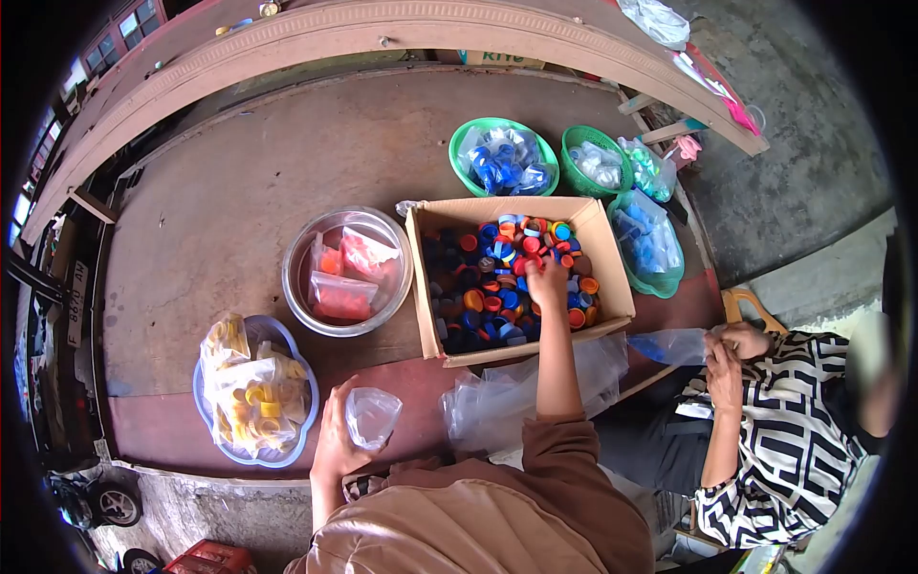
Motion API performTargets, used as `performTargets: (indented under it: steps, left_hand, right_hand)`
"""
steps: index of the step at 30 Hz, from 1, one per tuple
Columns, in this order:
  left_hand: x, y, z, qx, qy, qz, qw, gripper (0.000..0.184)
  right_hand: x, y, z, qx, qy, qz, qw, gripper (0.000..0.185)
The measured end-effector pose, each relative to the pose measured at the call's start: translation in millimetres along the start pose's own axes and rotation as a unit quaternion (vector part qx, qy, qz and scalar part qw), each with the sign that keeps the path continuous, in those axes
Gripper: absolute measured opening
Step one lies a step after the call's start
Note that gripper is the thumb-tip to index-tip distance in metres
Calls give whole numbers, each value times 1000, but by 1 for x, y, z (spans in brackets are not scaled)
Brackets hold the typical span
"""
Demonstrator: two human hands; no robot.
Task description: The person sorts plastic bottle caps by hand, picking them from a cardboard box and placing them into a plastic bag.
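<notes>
My left hand [337,432] is wrapped round a clear plastic bag [373,418], its mouth held open above the table's near edge. Inside the cardboard box [426,287], my right hand [546,283] reaches into a pile of bottle caps [492,297] in red, blue, orange and brown. Its fingertips are among the caps, and whether one is pinched there I cannot make out. Loose clear plastic bags [535,387] lie along the near side of the box, under my right forearm.
A metal bowl [298,311] holds bagged red caps. The purple basin [311,402] has bagged yellow caps. Green baskets [457,172] with bagged caps stand behind the box. At right, a co-worker's hands [732,359] hold a bag with blue contents.
</notes>
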State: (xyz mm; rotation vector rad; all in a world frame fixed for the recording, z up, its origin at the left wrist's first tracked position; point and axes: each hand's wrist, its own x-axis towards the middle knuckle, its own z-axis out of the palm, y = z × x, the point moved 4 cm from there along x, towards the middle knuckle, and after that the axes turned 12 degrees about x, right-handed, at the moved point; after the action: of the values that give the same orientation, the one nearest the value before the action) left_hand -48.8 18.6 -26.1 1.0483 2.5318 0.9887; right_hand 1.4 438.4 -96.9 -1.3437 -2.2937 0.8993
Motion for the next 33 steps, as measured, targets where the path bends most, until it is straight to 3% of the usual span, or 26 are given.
performTargets:
  steps: [1, 5, 6, 13, 16, 19, 20, 21, 23, 25, 27, 30, 33]
  left_hand:
    - [0, 0, 0, -1, -2, -4, 1000, 91]
    - [4, 0, 3, -5, -13, -1, 1000, 90]
    - [5, 0, 5, -6, -15, 3, 1000, 90]
    - [7, 6, 9, 10, -19, 16, 1000, 89]
    - [7, 6, 9, 10, -23, 7, 1000, 88]
    - [6, 6, 7, 12, -16, 1, 1000, 88]
    - [5, 5, 6, 12, -12, -1, 1000, 88]
    - [4, 3, 6, 12, -7, -4, 1000, 88]
    - [4, 4, 4, 8, -5, -12, 1000, 88]
    - [4, 3, 4, 9, -3, -13, 1000, 88]
    - [4, 3, 5, 17, -3, -5, 1000, 88]
    - [3, 5, 3, 24, 1, -6, 1000, 88]
    - [2, 5, 3, 13, -6, -18, 1000, 88]
  right_hand:
    - [-3, 2, 13, -25, -120, 53, 991, 57]
    - [-38, -17, 48, -125, -240, -166, 948, 88]
    - [-48, -29, 47, -98, -274, -141, 946, 88]
    - [-83, -51, 71, -82, -184, -279, 939, 53]
    - [-86, -56, 71, 43, -237, -335, 911, 42]
    - [-74, -69, 33, 174, -422, -280, 845, 31]
    - [-60, -66, 20, 229, -392, -276, 847, 23]
    - [-41, -52, 16, 340, -373, -181, 844, 21]
    - [1, -31, -11, 224, -194, -117, 948, 17]
    - [30, -8, -24, 47, -6, -228, 973, 28]
    - [61, 30, -6, -45, -11, -131, 990, 36]
    - [59, 30, 3, -165, -1, -92, 982, 53]
    - [65, 23, 18, -90, -223, -31, 970, 61]
